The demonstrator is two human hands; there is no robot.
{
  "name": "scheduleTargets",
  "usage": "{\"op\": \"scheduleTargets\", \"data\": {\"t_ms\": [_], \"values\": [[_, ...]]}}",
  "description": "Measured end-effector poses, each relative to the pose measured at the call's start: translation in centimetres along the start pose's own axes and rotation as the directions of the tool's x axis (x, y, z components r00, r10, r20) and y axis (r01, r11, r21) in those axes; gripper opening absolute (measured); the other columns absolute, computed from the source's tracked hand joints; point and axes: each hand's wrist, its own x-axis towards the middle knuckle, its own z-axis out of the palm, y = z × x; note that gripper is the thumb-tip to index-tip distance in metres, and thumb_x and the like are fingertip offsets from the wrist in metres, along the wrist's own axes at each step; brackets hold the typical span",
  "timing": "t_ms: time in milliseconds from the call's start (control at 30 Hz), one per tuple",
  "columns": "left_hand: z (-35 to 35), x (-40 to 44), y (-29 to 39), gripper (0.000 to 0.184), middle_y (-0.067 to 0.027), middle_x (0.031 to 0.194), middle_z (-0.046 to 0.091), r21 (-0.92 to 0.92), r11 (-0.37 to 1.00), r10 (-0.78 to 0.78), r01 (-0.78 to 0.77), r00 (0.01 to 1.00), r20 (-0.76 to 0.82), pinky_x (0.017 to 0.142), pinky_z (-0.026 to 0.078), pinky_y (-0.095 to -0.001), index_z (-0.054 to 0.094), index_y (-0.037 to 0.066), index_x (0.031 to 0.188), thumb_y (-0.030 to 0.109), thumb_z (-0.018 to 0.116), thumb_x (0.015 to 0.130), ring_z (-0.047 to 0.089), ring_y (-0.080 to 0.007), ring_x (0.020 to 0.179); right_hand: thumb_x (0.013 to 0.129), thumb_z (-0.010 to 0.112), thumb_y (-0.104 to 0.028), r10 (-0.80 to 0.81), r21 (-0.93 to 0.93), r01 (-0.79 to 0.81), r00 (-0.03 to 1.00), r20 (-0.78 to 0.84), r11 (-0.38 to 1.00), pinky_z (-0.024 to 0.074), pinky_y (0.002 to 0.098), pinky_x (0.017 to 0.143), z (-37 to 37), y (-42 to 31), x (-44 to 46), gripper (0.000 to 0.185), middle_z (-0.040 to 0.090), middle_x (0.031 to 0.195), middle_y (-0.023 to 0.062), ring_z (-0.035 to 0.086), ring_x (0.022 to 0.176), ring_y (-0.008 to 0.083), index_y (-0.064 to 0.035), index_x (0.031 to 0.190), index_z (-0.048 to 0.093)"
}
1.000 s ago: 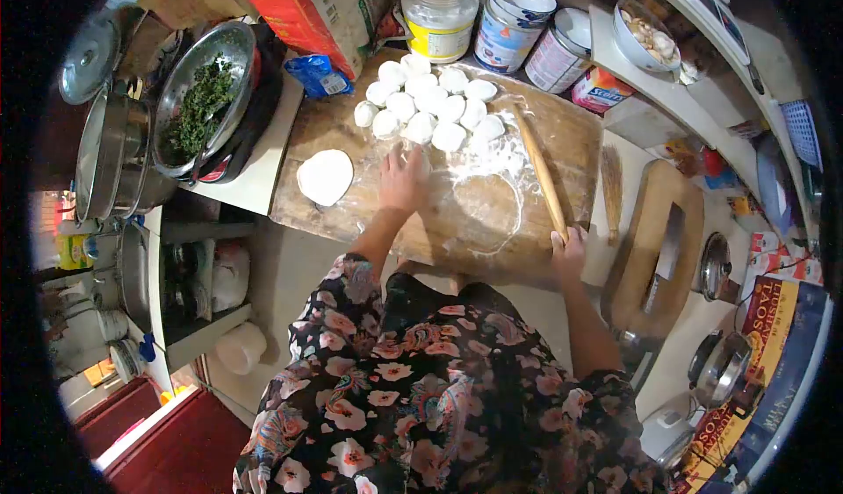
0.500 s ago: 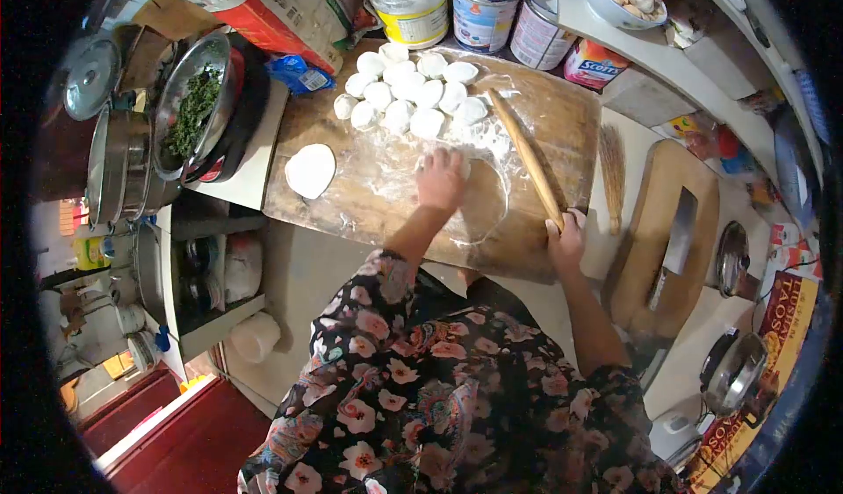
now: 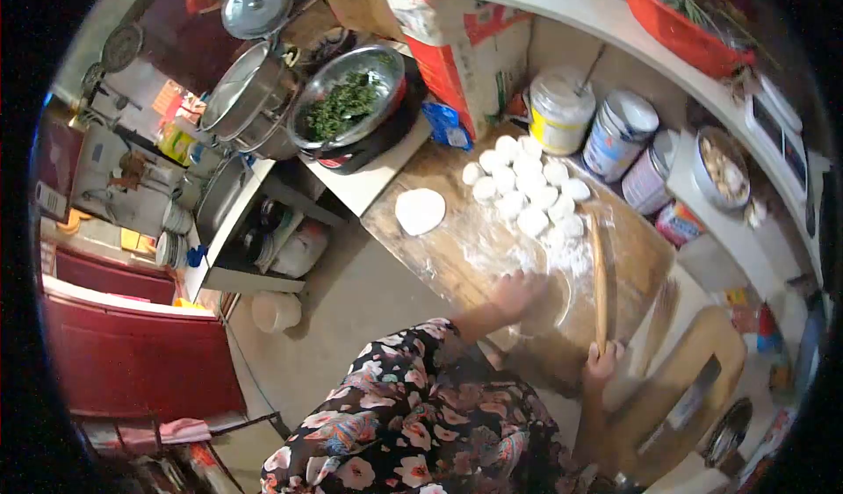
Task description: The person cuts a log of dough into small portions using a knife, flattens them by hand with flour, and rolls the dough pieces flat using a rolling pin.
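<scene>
White dough disc (image 3: 421, 211) left on the board (image 3: 637, 266); at its right our right hand (image 3: 601, 361) grips the rolling pin (image 3: 600, 283), while our left hand (image 3: 518, 294), hold unclear, seemingly presses nearside; rolling would need it clear.

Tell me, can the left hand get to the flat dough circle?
Probably yes. The left hand is at the same wooden board, and only floury wood seems to lie between it and the flat dough circle. The white dough pieces sit off to the side.
</scene>
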Motion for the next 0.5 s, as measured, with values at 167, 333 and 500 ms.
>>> {"op": "scheduleTargets", "data": {"t_ms": [167,333,500], "values": [[-0.5,2.8,1.0,0.063,-0.0153,0.14,0.036,-0.037,0.976,0.21,-0.214,0.973,-0.1,0.11,0.019,-0.0531,0.044,0.014,0.133,0.045,0.058,0.08,0.028,-0.032,0.133,0.086,0.058,-0.034,0.146,0.075,-0.157,0.981,0.13,0.985,0.0387,0.0504,0.088,-1.3,-1.6,0.8,0.041,0.048,0.109,0.0273,0.046,0.102,0.0428,0.004,0.102,0.053],[1.4,2.9,-0.6,0.075,-0.0141,0.146,0.029,-0.159,0.941,0.265,-0.298,0.943,-0.201,0.11,0.016,-0.0536,0.032,0.014,0.141,0.051,0.056,0.08,0.023,-0.0334,0.136,0.088,0.056,-0.035,0.155,-0.015,-0.155,0.971,0.183,0.988,0.038,0.0494,0.091,-1.8,-2.5,1.1,0.046,0.047,0.114,0.0278,0.046,0.106,0.0428,0.0039,0.111,0.051],[1.3,3.0,-0.9,0.086,-0.0131,0.15,0.021,-0.124,0.961,0.24,-0.248,0.968,-0.079,0.109,0.013,-0.0576,0.023,0.016,0.145,0.056,0.057,0.077,0.018,-0.0331,0.139,0.09,0.05,-0.043,0.375,-0.075,-0.367,0.898,0.229,0.927,0.0291,0.0497,0.103,-1.4,-2.4,0.5,0.055,0.044,0.126,0.0299,0.039,0.119,0.0446,0.002,0.121,0.05]]}}
